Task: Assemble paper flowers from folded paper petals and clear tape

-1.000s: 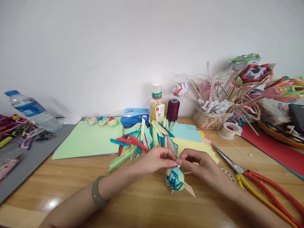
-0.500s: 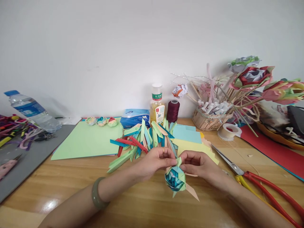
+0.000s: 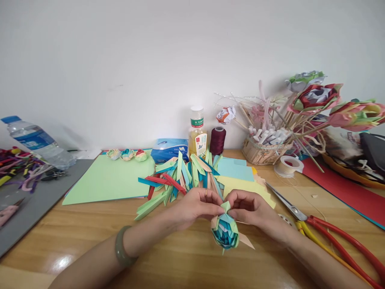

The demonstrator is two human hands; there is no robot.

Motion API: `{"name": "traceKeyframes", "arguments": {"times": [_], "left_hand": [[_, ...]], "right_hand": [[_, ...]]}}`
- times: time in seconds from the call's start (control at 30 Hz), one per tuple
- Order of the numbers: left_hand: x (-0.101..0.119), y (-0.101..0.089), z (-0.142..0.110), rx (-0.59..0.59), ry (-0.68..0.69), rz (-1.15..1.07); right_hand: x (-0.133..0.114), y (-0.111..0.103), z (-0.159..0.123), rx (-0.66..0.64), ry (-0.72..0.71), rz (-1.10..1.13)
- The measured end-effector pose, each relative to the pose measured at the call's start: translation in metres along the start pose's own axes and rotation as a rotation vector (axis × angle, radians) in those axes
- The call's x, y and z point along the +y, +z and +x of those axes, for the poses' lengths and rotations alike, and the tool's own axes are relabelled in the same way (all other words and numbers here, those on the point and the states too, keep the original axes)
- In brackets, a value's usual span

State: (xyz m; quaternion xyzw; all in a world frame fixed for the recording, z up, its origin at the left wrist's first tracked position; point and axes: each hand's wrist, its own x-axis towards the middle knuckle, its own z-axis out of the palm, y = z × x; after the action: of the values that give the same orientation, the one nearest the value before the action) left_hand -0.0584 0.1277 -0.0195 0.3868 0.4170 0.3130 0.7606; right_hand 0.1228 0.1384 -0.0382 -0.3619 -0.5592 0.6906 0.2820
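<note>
Slightly lower now, the folded-paper ball (image 3: 225, 233) sits at six o'clock from the left hand (image 3: 194, 206) and right hand (image 3: 257, 208), close together, pinching its green tip (image 3: 225, 206) — how firmly is unclear — so uneven tugging could tear it.

Left hand (image 3: 200, 206) and right hand (image 3: 251, 206) close together | fingertips pinching | forearms angled inward
</note>
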Motion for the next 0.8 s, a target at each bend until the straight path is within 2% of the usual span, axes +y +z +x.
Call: {"name": "traceKeyframes", "arguments": {"times": [0.17,0.37,0.8], "left_hand": [[-0.0012,0.0015,-0.0002,-0.003,0.047,0.0],[-0.0027,0.0035,0.0006,0.057,0.121,0.016],[-0.0025,0.0034,0.0008,0.074,0.118,0.083]], "right_hand": [[0.0069,0.0006,0.0009,0.026,-0.038,0.007],[0.0035,0.0033,0.0019,0.051,-0.058,-0.011],[0.0024,0.0039,0.0008,0.051,-0.044,-0.055]]}}
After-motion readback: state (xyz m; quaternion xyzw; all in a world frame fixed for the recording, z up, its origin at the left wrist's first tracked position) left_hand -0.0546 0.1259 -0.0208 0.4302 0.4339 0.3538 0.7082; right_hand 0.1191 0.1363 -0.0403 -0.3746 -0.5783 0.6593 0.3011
